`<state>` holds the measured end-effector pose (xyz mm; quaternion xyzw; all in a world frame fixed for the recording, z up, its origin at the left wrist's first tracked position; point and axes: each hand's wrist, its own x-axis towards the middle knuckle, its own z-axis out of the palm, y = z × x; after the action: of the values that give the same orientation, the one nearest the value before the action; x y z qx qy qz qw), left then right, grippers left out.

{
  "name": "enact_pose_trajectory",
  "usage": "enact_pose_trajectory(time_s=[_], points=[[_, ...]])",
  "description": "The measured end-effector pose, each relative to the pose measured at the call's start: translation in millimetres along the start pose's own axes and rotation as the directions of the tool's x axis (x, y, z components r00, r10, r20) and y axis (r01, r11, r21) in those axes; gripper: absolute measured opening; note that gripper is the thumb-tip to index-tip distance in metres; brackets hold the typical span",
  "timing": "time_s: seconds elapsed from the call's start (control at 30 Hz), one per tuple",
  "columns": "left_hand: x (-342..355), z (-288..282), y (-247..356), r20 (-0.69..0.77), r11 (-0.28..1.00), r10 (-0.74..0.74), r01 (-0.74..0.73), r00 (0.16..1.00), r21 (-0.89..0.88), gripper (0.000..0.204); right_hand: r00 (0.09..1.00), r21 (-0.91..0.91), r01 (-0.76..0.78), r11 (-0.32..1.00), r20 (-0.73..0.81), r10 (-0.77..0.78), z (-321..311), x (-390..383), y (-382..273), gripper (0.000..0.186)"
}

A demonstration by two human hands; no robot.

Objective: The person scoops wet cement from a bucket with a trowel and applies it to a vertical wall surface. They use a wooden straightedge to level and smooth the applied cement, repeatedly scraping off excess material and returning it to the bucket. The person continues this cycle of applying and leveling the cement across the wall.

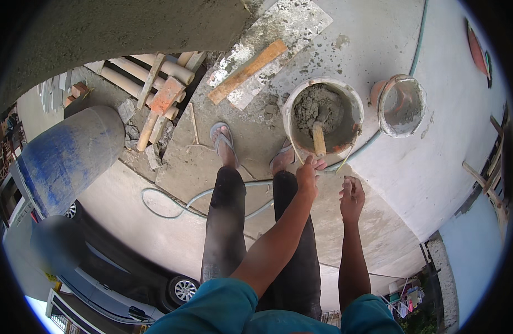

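Observation:
My left hand (309,176) is closed at the near side of a round bucket (353,96), where the bucket's thin handle (345,160) comes down to its fingers. Grey wet mortar (317,106) lies inside that bucket. A tool with a wooden grip (319,139) stands in the mortar, its grip leaning on the near rim and pointing at my left hand. To the right, my right hand (352,193) hangs just short of the handle with loosely bent fingers, and nothing shows in it.
A second, mortar-smeared bucket (381,114) stands at the right. A hose (198,196) winds behind my legs. Beyond my feet lie a wooden plank (248,71) and a spattered board (312,22). Pipes (123,82), a brick-coloured block (167,94) and a blue drum (73,156) are at the left.

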<state>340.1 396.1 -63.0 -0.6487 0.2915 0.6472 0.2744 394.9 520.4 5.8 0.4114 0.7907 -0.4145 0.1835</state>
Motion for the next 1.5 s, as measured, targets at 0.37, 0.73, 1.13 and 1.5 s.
enact_pose_trajectory(time_s=[0.37,0.73,1.13,1.5], points=[[-100.8,-31.4,100.3,0.048,0.858,0.145,-0.101,0.988,-0.504,0.023,0.954,0.095,0.240,0.966,-0.206,-0.217,-31.2,-99.8,-18.7,0.040],[-197.5,-236.5,168.8,-0.165,0.691,0.253,-0.297,0.953,-0.659,0.017,0.888,-0.007,0.458,0.889,-0.045,-0.458,46.5,-165.1,-85.9,0.024],[-398.0,-484.8,318.5,-0.206,0.528,0.387,-0.398,0.899,-0.750,0.012,0.690,-0.509,0.724,0.466,0.547,-0.474,87.9,-214.1,-175.7,0.053],[-463.0,-638.9,381.7,-0.305,0.171,0.660,-0.533,0.686,-0.829,0.019,0.511,-0.522,0.847,0.101,0.746,-0.428,245.0,-140.6,-257.2,0.028]])
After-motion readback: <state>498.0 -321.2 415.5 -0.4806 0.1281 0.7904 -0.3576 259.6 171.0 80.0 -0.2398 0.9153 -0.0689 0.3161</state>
